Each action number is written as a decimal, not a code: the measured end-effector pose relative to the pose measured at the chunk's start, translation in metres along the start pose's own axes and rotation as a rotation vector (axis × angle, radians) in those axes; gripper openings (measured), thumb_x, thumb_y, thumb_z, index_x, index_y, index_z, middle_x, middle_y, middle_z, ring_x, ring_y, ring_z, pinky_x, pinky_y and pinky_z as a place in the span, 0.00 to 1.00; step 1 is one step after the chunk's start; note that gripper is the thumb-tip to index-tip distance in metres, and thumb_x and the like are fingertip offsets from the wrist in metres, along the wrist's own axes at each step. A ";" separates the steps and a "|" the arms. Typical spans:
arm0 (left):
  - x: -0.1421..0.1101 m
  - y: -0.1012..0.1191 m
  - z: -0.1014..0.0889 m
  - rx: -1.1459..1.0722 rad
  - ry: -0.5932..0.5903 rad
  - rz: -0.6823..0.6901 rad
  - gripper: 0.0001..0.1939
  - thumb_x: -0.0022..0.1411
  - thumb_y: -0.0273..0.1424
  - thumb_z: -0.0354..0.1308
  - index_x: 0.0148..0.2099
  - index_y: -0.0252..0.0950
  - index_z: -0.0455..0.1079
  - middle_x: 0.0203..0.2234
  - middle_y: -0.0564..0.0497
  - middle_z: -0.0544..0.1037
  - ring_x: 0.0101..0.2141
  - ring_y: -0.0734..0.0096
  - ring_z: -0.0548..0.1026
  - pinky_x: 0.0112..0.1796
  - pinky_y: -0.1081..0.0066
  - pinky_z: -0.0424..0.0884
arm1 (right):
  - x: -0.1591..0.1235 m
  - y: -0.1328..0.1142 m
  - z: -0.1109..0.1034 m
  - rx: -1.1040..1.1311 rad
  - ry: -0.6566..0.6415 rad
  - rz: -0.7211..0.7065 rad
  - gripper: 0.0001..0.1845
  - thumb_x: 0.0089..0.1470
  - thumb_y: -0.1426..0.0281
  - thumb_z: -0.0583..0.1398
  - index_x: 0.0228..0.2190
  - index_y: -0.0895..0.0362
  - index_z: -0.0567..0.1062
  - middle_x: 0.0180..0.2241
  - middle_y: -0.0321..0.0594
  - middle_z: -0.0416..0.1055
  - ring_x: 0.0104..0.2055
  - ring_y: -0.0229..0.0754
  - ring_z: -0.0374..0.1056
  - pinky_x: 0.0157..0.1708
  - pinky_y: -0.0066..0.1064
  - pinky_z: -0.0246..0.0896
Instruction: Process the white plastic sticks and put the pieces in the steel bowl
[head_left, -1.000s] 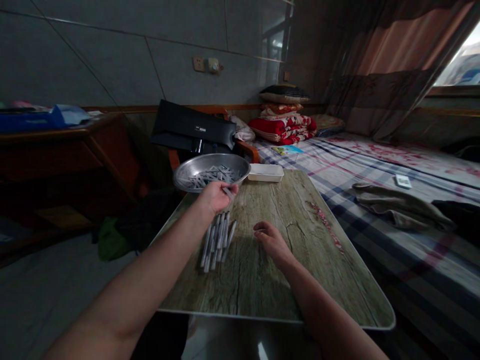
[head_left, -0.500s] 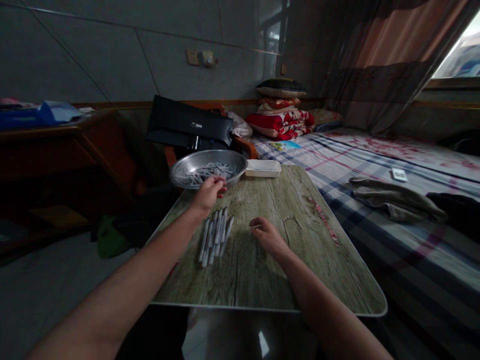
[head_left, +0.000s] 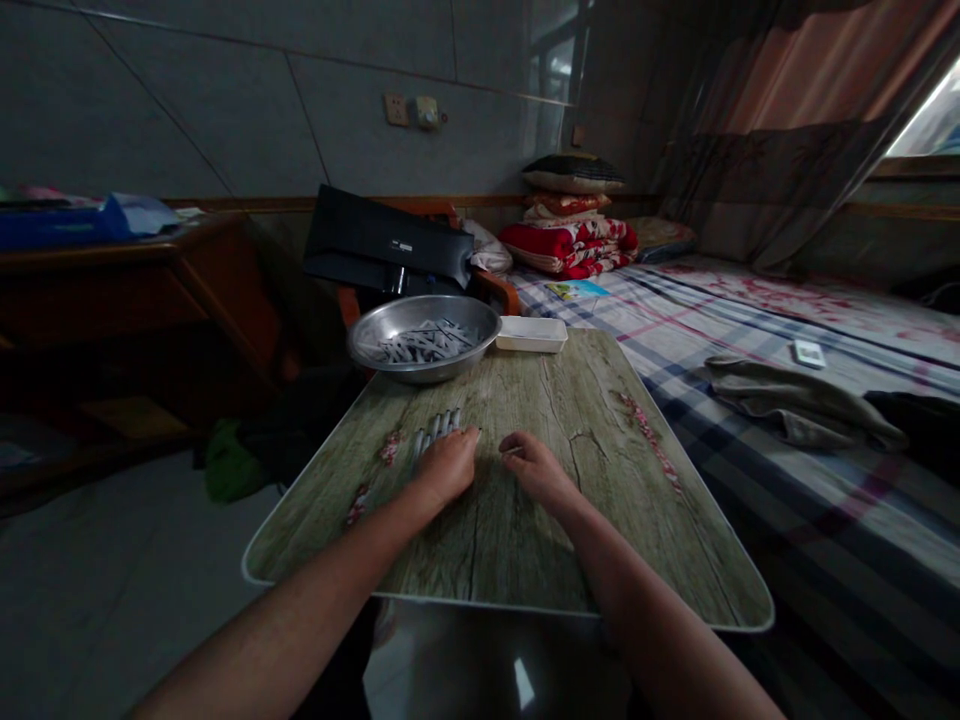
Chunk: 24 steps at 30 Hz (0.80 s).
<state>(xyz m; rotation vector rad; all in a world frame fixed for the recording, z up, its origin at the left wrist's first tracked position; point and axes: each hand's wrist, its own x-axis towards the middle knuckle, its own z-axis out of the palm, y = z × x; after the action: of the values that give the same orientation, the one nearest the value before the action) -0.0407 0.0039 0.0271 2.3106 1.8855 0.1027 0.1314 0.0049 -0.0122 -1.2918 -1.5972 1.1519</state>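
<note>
Several slim, pale pen-like tubes with dark ends (head_left: 437,428) lie side by side on the small table (head_left: 525,560). My left hand (head_left: 448,468) is over their near part and hides it. Its fingers are curled toward the right, closed around something too small to make out. A short gap to the right, my right hand (head_left: 534,468) is low over the table with fingers bent in a pinch. A small pale bit shows at its fingertips, but its kind is unclear. Behind the tubes stands a metal basin (head_left: 420,372) heaped with similar slim pieces.
A shallow white tray (head_left: 531,336) stands at the table's back edge beside the basin. Behind is a chair with a black monitor (head_left: 386,245) on it. A bed (head_left: 675,320) with folded bedding runs along the right. A wooden desk (head_left: 217,290) stands at left.
My left hand has come back from the basin's near rim, down and toward me, over the tubes. The right hand has stayed in place. The view has shifted slightly.
</note>
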 end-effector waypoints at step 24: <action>-0.011 0.033 0.016 -1.669 0.183 -0.021 0.17 0.57 0.46 0.62 0.37 0.35 0.72 0.37 0.46 0.80 0.39 0.63 0.77 0.43 0.65 0.72 | -0.011 -0.021 -0.003 0.625 -0.389 0.138 0.17 0.53 0.56 0.63 0.34 0.57 0.69 0.23 0.29 0.60 0.19 0.30 0.54 0.17 0.23 0.46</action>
<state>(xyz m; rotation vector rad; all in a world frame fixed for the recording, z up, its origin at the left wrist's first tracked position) -0.0090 -0.0149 0.0176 1.0522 0.9584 1.2908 0.1299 -0.0072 0.0084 -0.8011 -1.2462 1.8896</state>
